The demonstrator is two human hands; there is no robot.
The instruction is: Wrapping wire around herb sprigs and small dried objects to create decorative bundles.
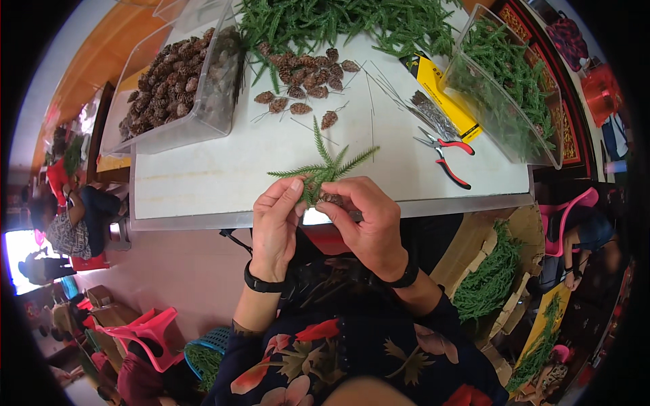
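My left grip (276,223) is pinched on a green sprig (327,166) at the near edge of the white worktop (203,172); my right grip (370,218) is clamped on a brown pine cone (330,198) against its base. Red-handled pliers (441,143) lie to the right.

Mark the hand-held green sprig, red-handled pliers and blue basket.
Green sprig (328,168): head view, on the fronds near where they meet.
Red-handled pliers (439,143): head view, on the pivot.
Blue basket (217,337): head view, on the side wall.
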